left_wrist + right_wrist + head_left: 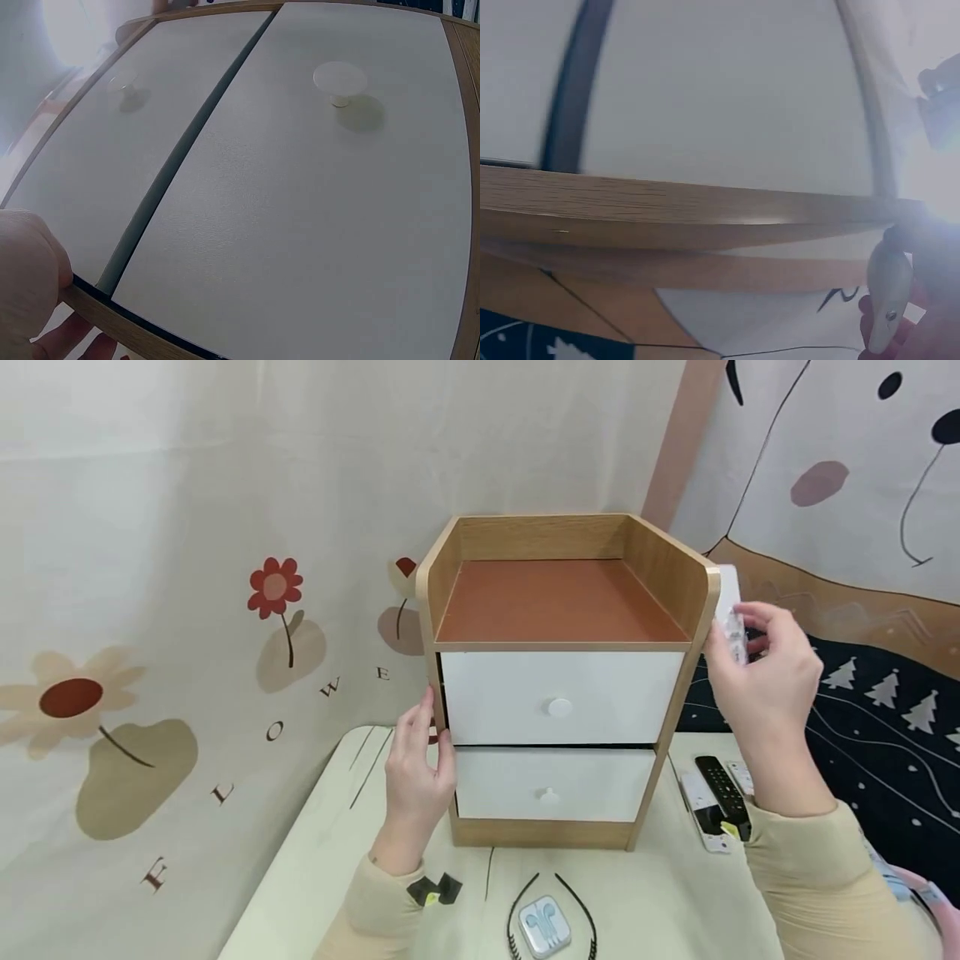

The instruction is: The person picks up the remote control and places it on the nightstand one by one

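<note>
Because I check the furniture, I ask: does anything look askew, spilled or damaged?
Nothing looks spilled or damaged. Only the upper drawer may sit off-centre: a dark gap shows along its left edge, none visible along its right.

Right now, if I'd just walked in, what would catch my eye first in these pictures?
Most likely the wooden chest with its two white drawers, standing on the pale table in the middle of the head view. The person's left hand rests against its left edge, while the right hand holds a white object beside its upper right side. Next, perhaps the red flower printed on the backdrop at left.
</note>
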`<action>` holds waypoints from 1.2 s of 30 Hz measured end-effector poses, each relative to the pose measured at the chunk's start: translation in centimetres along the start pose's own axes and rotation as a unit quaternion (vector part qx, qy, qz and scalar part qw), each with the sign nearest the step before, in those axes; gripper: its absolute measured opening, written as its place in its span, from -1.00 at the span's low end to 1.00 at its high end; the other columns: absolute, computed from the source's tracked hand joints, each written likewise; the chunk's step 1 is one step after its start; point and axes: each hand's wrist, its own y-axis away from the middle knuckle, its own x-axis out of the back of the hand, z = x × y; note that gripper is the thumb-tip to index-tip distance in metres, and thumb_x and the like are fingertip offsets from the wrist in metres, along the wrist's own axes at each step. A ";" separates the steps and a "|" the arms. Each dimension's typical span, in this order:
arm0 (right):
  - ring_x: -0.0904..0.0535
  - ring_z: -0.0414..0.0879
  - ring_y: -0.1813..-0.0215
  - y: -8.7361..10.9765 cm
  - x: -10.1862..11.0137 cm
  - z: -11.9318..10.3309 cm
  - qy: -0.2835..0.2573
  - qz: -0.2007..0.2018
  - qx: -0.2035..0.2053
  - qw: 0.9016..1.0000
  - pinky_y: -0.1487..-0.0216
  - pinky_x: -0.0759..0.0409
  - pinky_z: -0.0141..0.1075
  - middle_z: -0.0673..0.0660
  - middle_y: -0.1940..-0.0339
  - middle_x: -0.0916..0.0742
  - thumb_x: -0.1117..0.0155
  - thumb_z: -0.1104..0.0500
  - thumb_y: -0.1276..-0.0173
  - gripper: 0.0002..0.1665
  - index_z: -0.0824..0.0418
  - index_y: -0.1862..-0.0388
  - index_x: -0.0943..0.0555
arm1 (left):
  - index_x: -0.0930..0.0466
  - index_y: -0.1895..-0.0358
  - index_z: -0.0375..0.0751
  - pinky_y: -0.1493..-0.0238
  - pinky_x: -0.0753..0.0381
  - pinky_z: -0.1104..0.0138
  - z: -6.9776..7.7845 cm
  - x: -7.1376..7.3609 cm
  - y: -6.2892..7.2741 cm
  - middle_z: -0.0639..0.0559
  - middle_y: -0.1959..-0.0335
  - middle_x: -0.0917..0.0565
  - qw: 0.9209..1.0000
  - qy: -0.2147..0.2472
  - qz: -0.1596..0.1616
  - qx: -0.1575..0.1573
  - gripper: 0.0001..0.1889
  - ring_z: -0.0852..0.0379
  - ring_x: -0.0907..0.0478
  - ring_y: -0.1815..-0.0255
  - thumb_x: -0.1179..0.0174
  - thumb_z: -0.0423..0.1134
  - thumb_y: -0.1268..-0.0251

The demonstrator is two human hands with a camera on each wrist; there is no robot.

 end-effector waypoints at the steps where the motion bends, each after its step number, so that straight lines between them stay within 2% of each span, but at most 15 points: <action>1: -0.43 -0.52 0.18 -0.3 0.1 -0.4 -0.012 0.010 0.005 1.000 0.17 -0.39 -0.72 0.20 -0.21 -0.84 -0.38 -0.06 -0.55 -0.48 0.22 -0.32 -0.71 | -0.40 -0.62 -0.34 0.21 -0.87 0.01 0.0 0.0 0.0 -0.37 -0.14 -0.68 1.000 0.000 -0.001 0.002 -0.28 -0.18 -0.74 0.06 -0.23 -0.60 -0.37; 6: -0.43 -0.55 0.18 -1.8 0.6 -2.3 -0.043 0.049 0.029 0.997 0.16 -0.46 -0.65 0.07 -0.05 -0.79 -0.39 -0.09 -0.51 -0.45 0.22 -0.30 -0.72 | -0.39 -0.64 -0.34 0.24 -0.87 0.02 -0.1 0.2 0.3 -0.38 -0.15 -0.67 1.000 -0.006 -0.007 0.006 -0.27 -0.17 -0.74 0.08 -0.24 -0.59 -0.38; 10: -0.39 -0.51 0.12 -2.3 0.5 -3.7 -0.029 0.063 0.078 0.995 0.15 -0.38 -0.60 0.17 0.01 -0.79 -0.39 -0.12 -0.51 -0.43 0.24 -0.28 -0.73 | -0.38 -0.65 -0.33 0.24 -0.86 0.00 -0.2 0.2 0.5 -0.38 -0.15 -0.67 1.000 -0.008 -0.008 0.006 -0.27 -0.17 -0.74 0.09 -0.25 -0.58 -0.39; 13: -0.52 -0.17 0.10 -2.4 0.2 -4.6 -0.020 0.054 0.139 0.989 0.13 -0.34 -0.42 0.38 -0.04 -0.81 -0.37 -0.12 -0.52 -0.41 0.32 -0.24 -0.73 | -0.38 -0.64 -0.34 0.24 -0.86 -0.02 -0.2 0.1 0.4 -0.38 -0.14 -0.67 1.000 -0.006 -0.004 0.005 -0.28 -0.18 -0.73 0.08 -0.24 -0.58 -0.40; 17: -0.53 0.39 0.06 -1.9 -0.8 -6.0 -0.013 0.038 0.201 0.979 0.16 -0.40 -0.05 0.45 0.00 -0.83 -0.39 -0.11 -0.49 -0.42 0.39 -0.14 -0.74 | -0.39 -0.63 -0.35 0.26 -0.85 -0.02 -0.2 0.2 0.4 -0.37 -0.13 -0.68 1.000 -0.009 -0.002 0.002 -0.28 -0.18 -0.73 0.08 -0.24 -0.58 -0.38; 20: -0.55 0.44 0.09 -1.4 -1.6 -7.0 0.015 0.023 0.245 0.969 0.10 -0.47 0.18 0.42 0.10 -0.85 -0.41 -0.08 -0.49 -0.46 0.40 -0.06 -0.74 | -0.39 -0.63 -0.35 0.28 -0.85 0.00 -0.3 0.4 0.5 -0.36 -0.13 -0.68 1.000 -0.011 -0.001 0.000 -0.27 -0.16 -0.74 0.11 -0.25 -0.60 -0.37; 23: -0.59 0.40 0.12 -0.9 -2.4 -8.1 0.055 -0.022 0.275 0.960 0.01 -0.56 0.23 0.41 0.15 -0.85 -0.42 -0.04 -0.51 -0.53 0.39 -0.01 -0.71 | -0.38 -0.63 -0.35 0.26 -0.85 -0.01 -0.4 0.6 0.6 -0.36 -0.13 -0.67 1.000 -0.010 -0.003 0.002 -0.27 -0.16 -0.73 0.12 -0.24 -0.60 -0.38; 25: -0.60 0.37 0.11 -0.8 -2.9 -9.0 0.084 -0.071 0.269 0.957 0.03 -0.59 0.22 0.39 0.17 -0.85 -0.42 -0.03 -0.52 -0.56 0.36 -0.01 -0.69 | -0.38 -0.64 -0.35 0.23 -0.85 -0.02 -0.4 0.7 0.5 -0.36 -0.14 -0.67 1.000 -0.009 -0.004 0.004 -0.27 -0.17 -0.73 0.12 -0.24 -0.59 -0.38; 28: -0.58 0.31 0.09 -0.8 -3.8 -10.4 0.113 -0.147 0.227 0.956 0.10 -0.58 0.16 0.35 0.18 -0.86 -0.42 -0.01 -0.52 -0.62 0.29 -0.02 -0.68 | -0.36 -0.65 -0.33 0.20 -0.86 -0.04 -0.5 0.8 0.5 -0.37 -0.16 -0.66 1.000 -0.011 -0.008 0.011 -0.27 -0.18 -0.73 0.09 -0.24 -0.58 -0.41; 31: -0.55 0.25 0.06 -1.1 -4.7 -11.5 0.132 -0.212 0.185 0.951 0.13 -0.60 0.10 0.32 0.20 -0.85 -0.41 -0.03 -0.54 -0.64 0.24 -0.02 -0.66 | -0.36 -0.66 -0.32 0.21 -0.86 -0.05 -0.5 0.9 0.5 -0.37 -0.16 -0.66 1.000 -0.010 -0.010 0.016 -0.27 -0.18 -0.73 0.11 -0.24 -0.58 -0.41; 36: -0.56 0.23 -0.01 -1.6 -5.8 -12.5 0.137 -0.267 0.147 0.942 0.09 -0.64 0.10 0.30 0.30 -0.78 -0.41 -0.06 -0.55 -0.62 0.24 0.04 -0.61 | -0.36 -0.66 -0.32 0.21 -0.86 -0.04 -0.5 0.8 0.5 -0.38 -0.15 -0.65 1.000 -0.003 -0.016 0.022 -0.28 -0.18 -0.73 0.13 -0.23 -0.56 -0.44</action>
